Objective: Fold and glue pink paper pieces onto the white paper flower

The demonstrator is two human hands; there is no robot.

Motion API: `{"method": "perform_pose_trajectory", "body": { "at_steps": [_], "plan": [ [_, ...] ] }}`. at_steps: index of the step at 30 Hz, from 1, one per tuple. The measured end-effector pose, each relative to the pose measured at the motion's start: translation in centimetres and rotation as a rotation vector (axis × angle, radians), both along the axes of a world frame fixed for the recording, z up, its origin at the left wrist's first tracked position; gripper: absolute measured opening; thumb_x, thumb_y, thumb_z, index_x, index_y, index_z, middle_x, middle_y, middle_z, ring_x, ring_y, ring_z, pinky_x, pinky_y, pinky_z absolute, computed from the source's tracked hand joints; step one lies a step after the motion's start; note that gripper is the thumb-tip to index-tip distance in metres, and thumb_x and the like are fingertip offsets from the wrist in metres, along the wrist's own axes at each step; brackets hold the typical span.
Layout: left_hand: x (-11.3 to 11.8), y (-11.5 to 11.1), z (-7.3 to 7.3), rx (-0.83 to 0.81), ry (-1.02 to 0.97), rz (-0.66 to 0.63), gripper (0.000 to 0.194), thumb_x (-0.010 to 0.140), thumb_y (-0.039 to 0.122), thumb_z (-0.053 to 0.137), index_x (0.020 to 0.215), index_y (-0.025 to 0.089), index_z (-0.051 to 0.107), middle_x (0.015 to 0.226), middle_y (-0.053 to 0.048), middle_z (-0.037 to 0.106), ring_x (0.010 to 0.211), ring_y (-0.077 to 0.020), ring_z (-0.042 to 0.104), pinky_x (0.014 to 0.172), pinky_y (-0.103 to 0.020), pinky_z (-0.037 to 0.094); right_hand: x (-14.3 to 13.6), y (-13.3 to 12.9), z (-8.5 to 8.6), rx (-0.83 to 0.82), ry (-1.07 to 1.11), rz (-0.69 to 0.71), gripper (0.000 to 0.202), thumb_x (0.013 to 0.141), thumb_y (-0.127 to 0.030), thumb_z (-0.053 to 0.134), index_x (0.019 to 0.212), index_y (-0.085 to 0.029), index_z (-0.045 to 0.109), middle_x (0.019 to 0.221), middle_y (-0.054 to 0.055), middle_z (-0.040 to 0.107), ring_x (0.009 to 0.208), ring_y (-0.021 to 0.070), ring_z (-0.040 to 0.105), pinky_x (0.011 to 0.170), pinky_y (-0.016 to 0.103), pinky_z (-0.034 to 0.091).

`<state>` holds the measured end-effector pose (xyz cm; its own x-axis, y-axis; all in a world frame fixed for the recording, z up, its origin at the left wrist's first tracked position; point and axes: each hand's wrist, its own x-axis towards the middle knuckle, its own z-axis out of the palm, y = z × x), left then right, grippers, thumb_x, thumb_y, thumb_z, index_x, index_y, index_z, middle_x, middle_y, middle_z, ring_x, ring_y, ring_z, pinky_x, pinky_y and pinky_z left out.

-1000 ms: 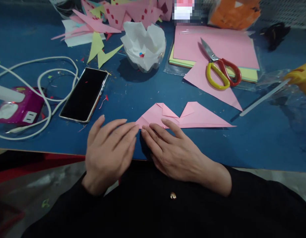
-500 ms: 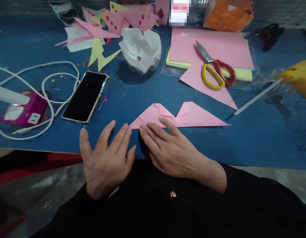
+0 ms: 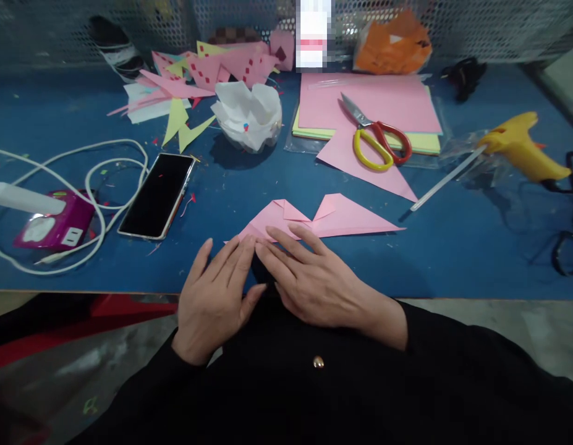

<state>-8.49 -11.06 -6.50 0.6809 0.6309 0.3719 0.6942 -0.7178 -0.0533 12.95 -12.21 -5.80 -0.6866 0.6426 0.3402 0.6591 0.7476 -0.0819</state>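
Observation:
A folded pink paper point(image 3: 346, 219) lies flat on the blue table, with two raised peaks and a dip between them. My left hand point(image 3: 216, 290) rests its outstretched fingertips on the paper's near left edge, the thumb held apart. Beside it, my right hand point(image 3: 316, 278) lies open, its fingers stretched over the near edge of the same paper. The fingertips of both hands almost meet. Part of the paper's lower edge is hidden under the fingers.
Scissors point(image 3: 374, 133) lie on pink sheets point(image 3: 369, 99). A yellow glue gun point(image 3: 522, 148) is at right. A phone point(image 3: 159, 194), white cable point(image 3: 89, 179) and purple adapter point(image 3: 59, 216) are at left. Behind stand a white paper-lined bowl point(image 3: 249, 117) and cut paper scraps point(image 3: 230, 65).
My left hand has moved right, bringing its fingertips onto the paper's left edge beside my right hand. The camera view has shifted, showing more of the glue gun.

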Motion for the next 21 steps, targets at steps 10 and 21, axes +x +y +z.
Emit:
{"method": "perform_pose_trajectory", "body": {
  "at_steps": [10,21],
  "plan": [
    [1.8,-0.7,0.6,-0.027,0.133,0.093,0.084,0.091,0.073,0.04,0.143,0.008,0.052,0.132,-0.024,0.062,0.119,-0.0421,0.057,0.114,-0.067,0.025,5.2,-3.3,0.2,0.041,-0.034,-0.371,0.059,0.096,-0.026,0.051,0.147,0.001,0.042,0.142,0.02,0.058,0.13,0.0296,0.056,0.108,0.047,0.042],
    [3.0,-0.2,0.2,-0.105,-0.039,-0.036,0.079,0.097,0.062,0.039,0.14,-0.004,0.046,0.133,-0.028,0.057,0.127,-0.0366,0.053,0.108,-0.047,0.044,5.3,-2.9,-0.1,-0.007,-0.134,-0.31,0.058,0.1,-0.033,0.044,0.142,0.008,0.044,0.144,0.024,0.054,0.133,0.0346,0.053,0.111,0.052,0.039]
  ]
}}
